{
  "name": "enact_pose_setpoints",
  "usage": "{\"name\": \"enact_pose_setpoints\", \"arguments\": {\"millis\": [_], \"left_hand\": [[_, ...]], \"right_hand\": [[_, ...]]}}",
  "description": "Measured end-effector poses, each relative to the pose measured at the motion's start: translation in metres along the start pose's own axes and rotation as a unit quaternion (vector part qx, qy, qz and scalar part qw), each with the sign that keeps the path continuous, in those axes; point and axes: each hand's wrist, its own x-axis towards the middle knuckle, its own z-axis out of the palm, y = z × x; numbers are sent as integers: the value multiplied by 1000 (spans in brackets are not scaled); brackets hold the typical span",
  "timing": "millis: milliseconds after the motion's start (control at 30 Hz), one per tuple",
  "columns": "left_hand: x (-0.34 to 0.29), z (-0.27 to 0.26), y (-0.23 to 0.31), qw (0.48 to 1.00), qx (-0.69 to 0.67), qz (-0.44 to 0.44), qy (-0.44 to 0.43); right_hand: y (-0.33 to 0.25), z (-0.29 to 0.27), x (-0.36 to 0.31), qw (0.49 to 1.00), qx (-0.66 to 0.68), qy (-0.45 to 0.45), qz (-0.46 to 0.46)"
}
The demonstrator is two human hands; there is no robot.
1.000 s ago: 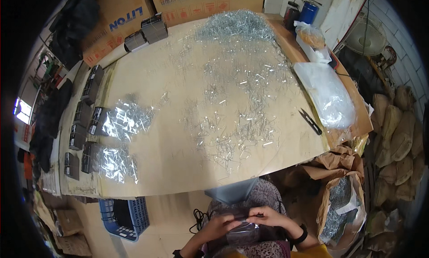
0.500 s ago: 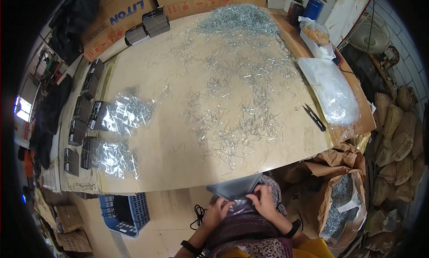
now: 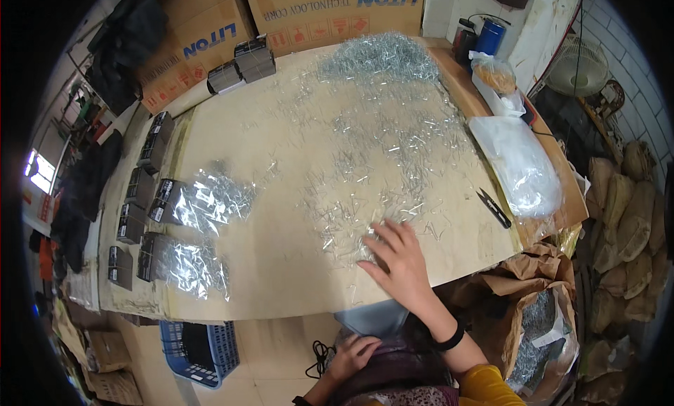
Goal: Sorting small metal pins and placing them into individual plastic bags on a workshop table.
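Note:
Bent pieces of thin metal wire [image 3: 344, 153] lie scattered over the board tabletop. My right hand [image 3: 400, 265] reaches over the near end of them, fingers apart and lowered onto the wire pieces. Below the table's front edge, at my lap, is a grey chute-like tray [image 3: 375, 317]. My left hand [image 3: 353, 357] is closed at the tray's lower end, fingertips pressed on what looks like the mouth of a clear plastic bag [image 3: 385, 341]. Most of that bag is hidden against my patterned clothing.
A large wire heap [image 3: 379, 58] lies at the back. Filled clear bags with dark header cards [image 3: 196, 265] and banded card stacks [image 3: 156, 142] are at left. Thread snips [image 3: 495, 208] and plastic bags [image 3: 519, 171] sit at right. A blue basket [image 3: 200, 353] and wire-filled paper sack [image 3: 537, 343] stand below.
My right hand has left the tray and bag and moved up onto the table among the wire pieces. The left hand stays at the tray. The view has tilted slightly upward.

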Motion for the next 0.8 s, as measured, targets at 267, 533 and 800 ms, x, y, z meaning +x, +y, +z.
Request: {"name": "enact_pose_setpoints", "arguments": {"millis": [267, 533, 800], "left_hand": [[-4, 0, -6, 1000, 18, 16, -3], [1, -4, 0, 999, 30, 19, 2], [3, -3, 6, 1000, 0, -13, 21]], "right_hand": [[7, -9, -14, 944, 322, -7, 64], [7, -7, -9, 947, 321, -18, -26], [3, -12, -4, 986, 147, -71, -33]]}}
